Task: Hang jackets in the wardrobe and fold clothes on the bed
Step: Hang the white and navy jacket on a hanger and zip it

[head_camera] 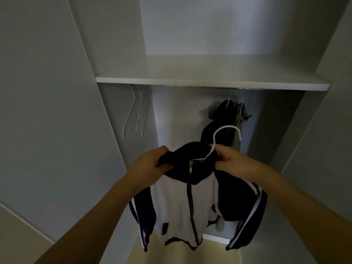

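The person is at the hanging step. A navy and white zip jacket (190,202) is held up in front of the open wardrobe (209,83), below its shelf edge. The left hand (150,164) grips the dark collar on one side. The right hand (230,161) grips the other side of the collar, right where the neck of a white hanger (226,130) comes out. The hanger seems to sit inside the jacket, but the light is dim, so that is hard to be sure of. Next, the hook has to go up and over the rail (236,88) under the shelf. There is room near the middle, between the empty hangers (137,113) by the left wall and the dark clothes (224,119) toward the right.
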`<state>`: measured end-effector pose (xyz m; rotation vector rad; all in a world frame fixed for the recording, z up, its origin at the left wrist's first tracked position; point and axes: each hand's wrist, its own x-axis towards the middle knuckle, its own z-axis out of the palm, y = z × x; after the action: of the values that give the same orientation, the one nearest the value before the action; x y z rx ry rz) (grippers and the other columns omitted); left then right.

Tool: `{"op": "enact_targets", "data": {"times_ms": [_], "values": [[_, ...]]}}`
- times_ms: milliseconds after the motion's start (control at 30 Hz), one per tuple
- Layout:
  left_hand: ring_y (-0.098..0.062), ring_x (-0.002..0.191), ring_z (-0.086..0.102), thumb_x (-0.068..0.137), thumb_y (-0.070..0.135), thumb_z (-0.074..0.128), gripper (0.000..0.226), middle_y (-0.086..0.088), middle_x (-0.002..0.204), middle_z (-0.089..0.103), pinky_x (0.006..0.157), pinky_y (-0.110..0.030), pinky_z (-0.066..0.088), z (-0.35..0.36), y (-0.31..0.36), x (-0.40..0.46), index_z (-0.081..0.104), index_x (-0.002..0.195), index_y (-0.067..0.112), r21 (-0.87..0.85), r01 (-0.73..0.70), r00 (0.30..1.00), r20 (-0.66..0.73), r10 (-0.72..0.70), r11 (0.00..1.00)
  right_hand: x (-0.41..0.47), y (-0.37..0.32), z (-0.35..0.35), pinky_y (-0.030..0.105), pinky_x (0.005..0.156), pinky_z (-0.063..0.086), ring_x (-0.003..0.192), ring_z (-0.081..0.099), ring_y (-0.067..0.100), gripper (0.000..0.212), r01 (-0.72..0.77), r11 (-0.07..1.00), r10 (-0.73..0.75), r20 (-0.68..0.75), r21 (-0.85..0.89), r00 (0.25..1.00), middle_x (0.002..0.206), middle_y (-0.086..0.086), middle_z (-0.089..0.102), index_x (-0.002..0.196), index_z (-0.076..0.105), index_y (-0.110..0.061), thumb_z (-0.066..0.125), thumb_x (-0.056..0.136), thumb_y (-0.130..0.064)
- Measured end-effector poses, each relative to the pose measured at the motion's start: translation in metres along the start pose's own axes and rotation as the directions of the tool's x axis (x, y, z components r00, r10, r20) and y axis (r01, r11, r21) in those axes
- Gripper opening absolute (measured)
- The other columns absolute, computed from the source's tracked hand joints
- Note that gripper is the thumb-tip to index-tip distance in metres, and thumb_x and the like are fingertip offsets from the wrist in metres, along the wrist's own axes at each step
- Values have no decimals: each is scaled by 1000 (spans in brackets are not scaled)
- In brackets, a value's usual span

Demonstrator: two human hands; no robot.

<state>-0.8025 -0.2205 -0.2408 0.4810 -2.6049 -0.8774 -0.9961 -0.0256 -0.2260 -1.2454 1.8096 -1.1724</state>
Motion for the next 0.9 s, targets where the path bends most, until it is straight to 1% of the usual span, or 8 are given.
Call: {"op": "enact_targets", "data": {"times_ms": [167,267,467,600,700,767,833,900], "values": [[-7,62,60,71,63,71,45,5,71,63,52,-22,42,-14,-26,5,56,81,22,133,341,939,2,-344,931,19,-1,13,21,80,51,87,65,5,9,50,998,-49,-24,46,999,90,-2,72,95,68,-12,62,90,-6],[-5,54,63,62,64,78,51,5,59,66,47,-14,44,-22,-43,3,67,71,14,-69,466,883,101,-459,882,34,2,28,22,78,51,82,65,7,8,81,991,-68,-118,107,991,87,2,70,94,66,-6,58,93,-7],[-2,75,62,90,45,62,14,12,83,64,63,-19,47,-39,-55,-2,55,92,32,-112,234,972,14,-234,966,67,-8,57,13,76,50,89,67,1,16,111,978,-67,-238,178,969,97,-7,72,103,63,-18,51,97,-10],[-4,63,59,98,30,53,13,3,72,59,55,-22,46,-54,-60,-3,44,90,26,-101,108,991,-72,-115,989,84,-21,63,8,70,46,80,62,-10,13,62,998,-67,-192,-28,979,82,-19,67,91,59,-23,49,99,-21],[2,86,62,93,29,60,28,10,98,61,72,-20,54,-71,-60,-5,43,115,31,-147,60,998,-26,-65,987,94,-28,65,7,64,44,69,56,-13,18,58,985,-89,-193,-161,977,78,-12,60,81,52,-22,50,99,-25],[1,96,57,90,28,64,41,11,109,55,80,-15,50,-84,-44,7,45,126,33,-234,-28,991,-135,-4,972,100,-35,74,10,69,46,75,58,-9,14,68,977,-97,-139,-201,986,85,-7,63,88,58,-18,51,99,-23],[-1,97,55,92,40,60,35,11,109,57,80,-13,46,-97,-19,28,52,126,32,-250,-96,985,-163,56,964,106,-43,88,18,76,50,84,62,0,14,93,963,-110,-55,-253,992,93,-2,67,98,62,-10,51,99,-17],[-7,87,59,96,45,51,31,2,99,64,76,-22,48,-103,4,47,63,111,20,-155,-150,989,-44,144,977,111,-50,99,15,67,47,72,59,-3,18,143,947,-150,0,-288,989,80,-3,63,84,59,-12,50,99,-10]]}}
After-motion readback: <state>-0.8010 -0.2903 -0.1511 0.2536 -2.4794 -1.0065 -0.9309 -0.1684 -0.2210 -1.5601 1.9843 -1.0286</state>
